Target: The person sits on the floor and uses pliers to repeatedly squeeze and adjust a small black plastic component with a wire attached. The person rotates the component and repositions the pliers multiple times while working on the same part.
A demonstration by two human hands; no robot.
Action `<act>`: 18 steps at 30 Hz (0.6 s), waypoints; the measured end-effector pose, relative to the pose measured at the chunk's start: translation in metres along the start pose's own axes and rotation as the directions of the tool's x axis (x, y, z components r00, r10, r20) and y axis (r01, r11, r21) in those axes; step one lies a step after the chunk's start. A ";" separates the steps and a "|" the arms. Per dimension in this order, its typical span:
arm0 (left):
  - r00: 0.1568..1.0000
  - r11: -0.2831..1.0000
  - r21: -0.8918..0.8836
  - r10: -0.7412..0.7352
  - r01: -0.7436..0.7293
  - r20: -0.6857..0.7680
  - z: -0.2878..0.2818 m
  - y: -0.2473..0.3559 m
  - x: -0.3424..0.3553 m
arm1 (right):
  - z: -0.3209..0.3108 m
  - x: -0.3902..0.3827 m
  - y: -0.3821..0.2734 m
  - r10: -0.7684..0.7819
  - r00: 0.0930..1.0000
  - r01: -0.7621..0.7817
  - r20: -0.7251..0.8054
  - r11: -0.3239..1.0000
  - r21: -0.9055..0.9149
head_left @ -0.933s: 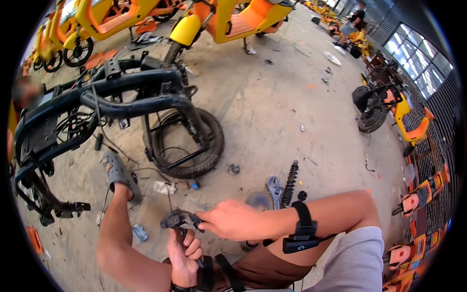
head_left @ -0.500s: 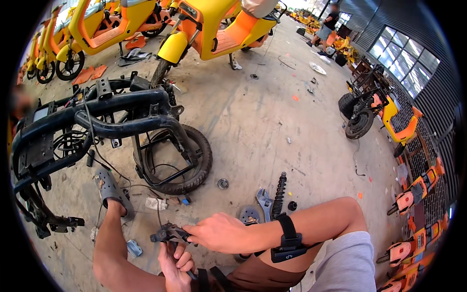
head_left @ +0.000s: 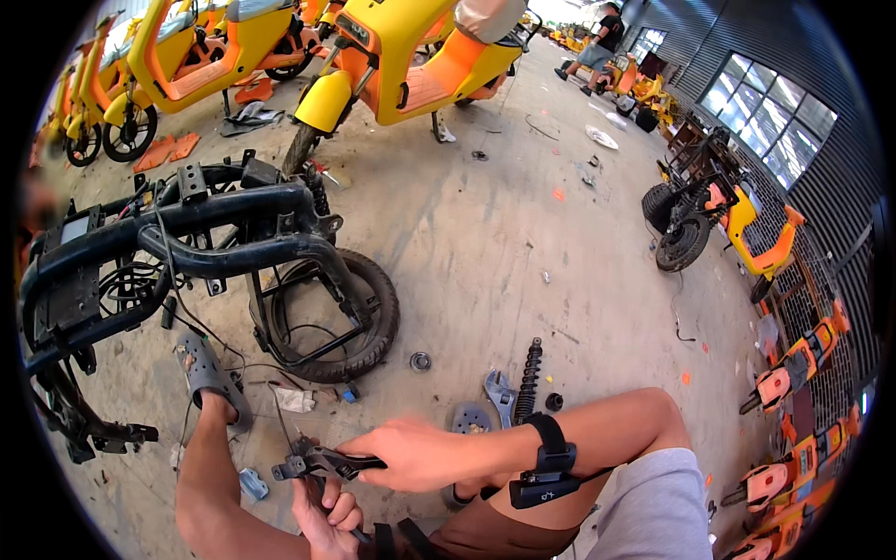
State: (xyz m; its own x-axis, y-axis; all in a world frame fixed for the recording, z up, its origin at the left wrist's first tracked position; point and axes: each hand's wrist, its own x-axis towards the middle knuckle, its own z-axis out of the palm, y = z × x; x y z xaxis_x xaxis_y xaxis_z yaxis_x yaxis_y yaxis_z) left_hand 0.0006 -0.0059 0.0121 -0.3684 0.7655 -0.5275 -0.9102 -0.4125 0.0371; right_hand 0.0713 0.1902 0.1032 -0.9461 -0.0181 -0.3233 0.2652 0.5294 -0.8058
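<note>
My left hand (head_left: 327, 518) is closed around the lower part of a dark, lever-like metal part (head_left: 313, 460), low in the view between my legs. A thin black cable runs up from its left end. Its black handle points right, and my right hand (head_left: 406, 455) grips that end with bent fingers, palm down. The exact kind of this part is hard to make out. Ahead of my right hand, an adjustable wrench (head_left: 501, 397) and a black coil-spring shock absorber (head_left: 529, 381) lie on the floor.
A stripped black scooter frame (head_left: 168, 229) with a loose-looking wheel (head_left: 378, 322) lies at left. A metal ring (head_left: 420, 361) and blue packet (head_left: 253, 484) are on the floor. Yellow scooters (head_left: 397, 70) stand behind; more line the right wall. A person (head_left: 597, 51) is far off.
My right hand has shifted slightly down, and the black handle now shows farther out beside its fingers. The dark part sits a little further left. The distant person has changed position.
</note>
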 end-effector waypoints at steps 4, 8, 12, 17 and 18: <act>1.000 0.994 -0.107 -0.023 0.022 -0.009 0.002 0.004 0.005 | -0.003 -0.002 0.001 -0.009 0.996 0.003 0.091 0.998 0.070; 0.999 1.000 -0.021 0.011 -0.010 0.032 -0.002 0.007 0.003 | -0.004 -0.004 0.003 -0.038 0.997 0.033 0.065 0.996 0.078; 0.999 1.000 -0.028 0.002 -0.001 0.045 -0.002 0.010 0.003 | -0.002 -0.006 -0.003 0.036 0.997 -0.033 0.061 0.998 -0.048; 0.998 0.998 -0.033 -0.051 0.053 0.044 -0.006 0.010 0.006 | 0.004 -0.008 0.009 -0.080 0.997 0.082 0.020 0.988 -0.128; 0.997 0.998 -0.028 -0.055 0.057 0.048 -0.006 0.010 0.005 | 0.005 -0.007 0.011 -0.096 0.995 0.097 0.015 0.984 -0.148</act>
State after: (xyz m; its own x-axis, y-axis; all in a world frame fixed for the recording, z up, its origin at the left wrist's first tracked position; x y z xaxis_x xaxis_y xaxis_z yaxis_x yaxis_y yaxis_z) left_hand -0.0093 -0.0088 0.0050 -0.3263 0.8100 -0.4872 -0.9239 -0.3824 -0.0169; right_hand 0.0820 0.1918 0.0944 -0.9643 -0.0819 -0.2519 0.1414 0.6451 -0.7509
